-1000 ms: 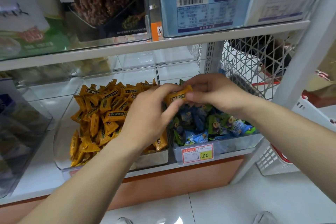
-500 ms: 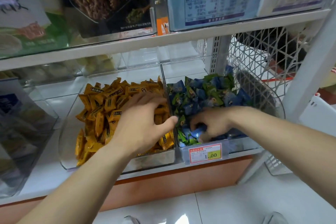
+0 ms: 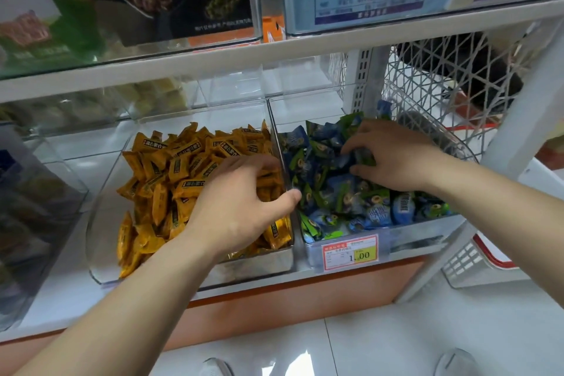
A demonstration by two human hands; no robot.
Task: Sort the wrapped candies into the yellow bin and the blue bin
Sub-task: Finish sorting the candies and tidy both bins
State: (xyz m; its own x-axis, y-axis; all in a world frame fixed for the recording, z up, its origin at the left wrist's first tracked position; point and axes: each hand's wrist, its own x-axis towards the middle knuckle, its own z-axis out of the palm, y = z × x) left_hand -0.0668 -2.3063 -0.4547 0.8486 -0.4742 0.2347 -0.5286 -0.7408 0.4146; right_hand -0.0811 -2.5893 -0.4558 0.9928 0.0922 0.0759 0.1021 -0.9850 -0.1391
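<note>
Reaching in, left hand [image 3: 241,204] curled over yellow candies [image 3: 171,168], right hand [image 3: 393,158] dug among blue candies [image 3: 323,186]; whether either gripped, I couldn't tell.

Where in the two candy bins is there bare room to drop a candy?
Yellow bin: bare floor between its left wall and the yellow candies. Blue bin: bare strip behind the blue candies. Crowded at the divider and around the left hand and right hand.

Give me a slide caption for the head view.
Left hand resting on the yellow candies, right hand reaching into the blue candies.
</note>
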